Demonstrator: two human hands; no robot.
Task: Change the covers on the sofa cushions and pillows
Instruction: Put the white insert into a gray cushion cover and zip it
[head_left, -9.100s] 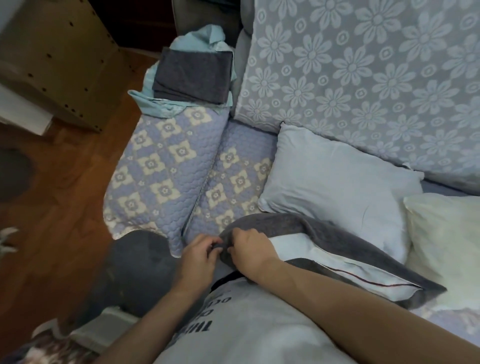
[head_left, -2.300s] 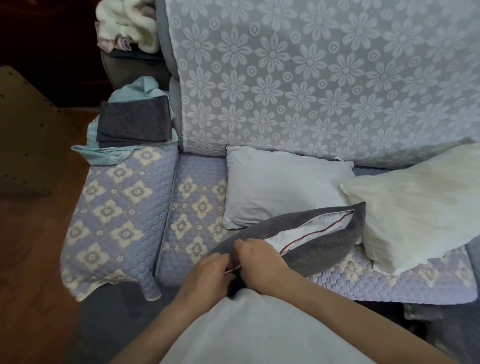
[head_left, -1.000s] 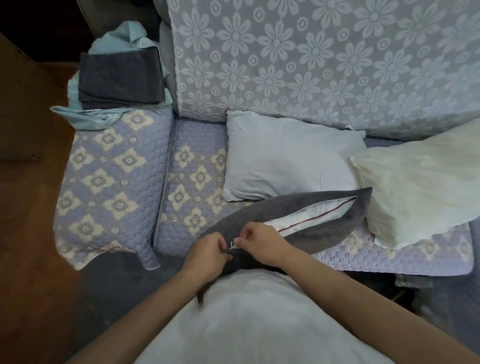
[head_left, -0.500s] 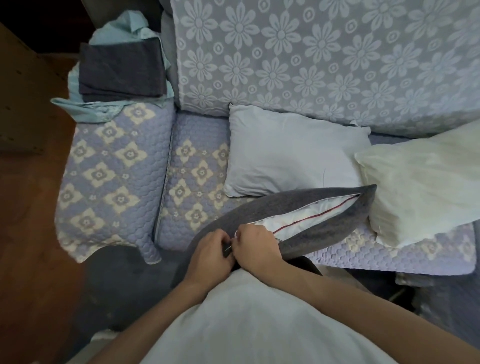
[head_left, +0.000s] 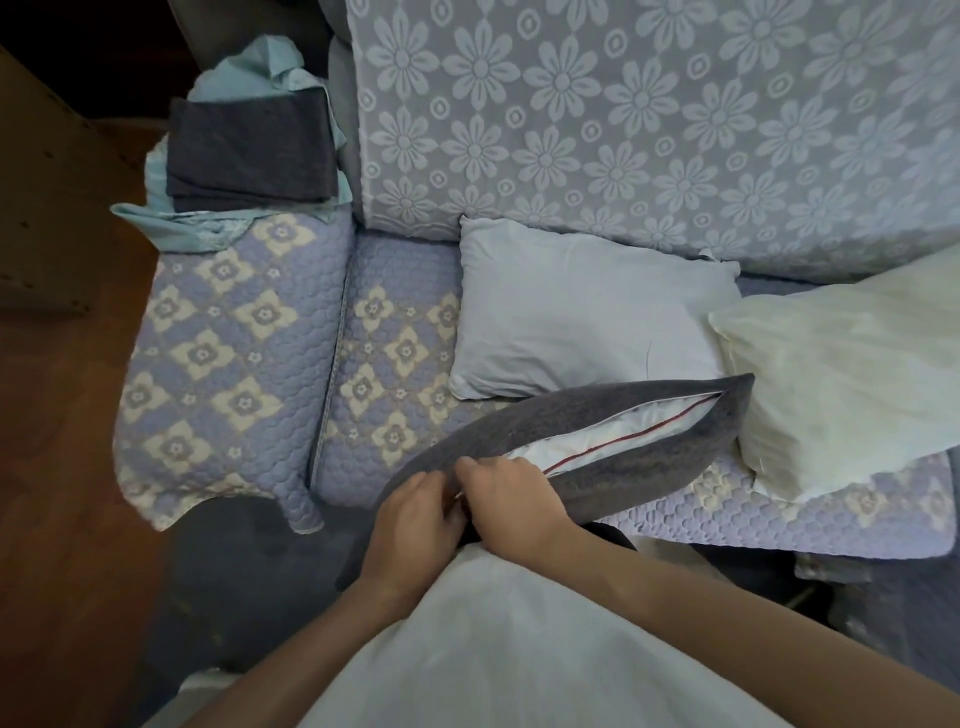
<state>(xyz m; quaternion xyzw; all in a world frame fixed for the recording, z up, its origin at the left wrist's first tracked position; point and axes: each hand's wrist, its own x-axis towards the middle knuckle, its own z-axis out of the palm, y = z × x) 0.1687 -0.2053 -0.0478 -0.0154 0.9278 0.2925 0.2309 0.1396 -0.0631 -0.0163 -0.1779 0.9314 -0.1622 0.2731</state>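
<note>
A dark grey pillow cover (head_left: 613, 457) lies across the front of the sofa seat with a white pillow (head_left: 602, 439) inside; the white shows through the cover's long open slit, along with a thin red line. My left hand (head_left: 415, 512) and my right hand (head_left: 506, 493) meet at the near left end of that opening, both pinching the grey fabric edge. Something small and light shows between my fingers; what it is I cannot tell. A bare pale blue pillow (head_left: 576, 312) lies behind on the seat, and a bare cream pillow (head_left: 852, 379) lies at the right.
The sofa (head_left: 234, 353) has a lilac quilted cover with cream diamonds and a floral lace back (head_left: 649, 119). On the left armrest lie folded dark grey covers (head_left: 249, 150) over light blue cloth (head_left: 171, 223). Wooden floor (head_left: 57, 467) lies to the left.
Over the last second both hands stay at the left end of the opening, shifting only slightly. The pillow and its open slit look much the same.
</note>
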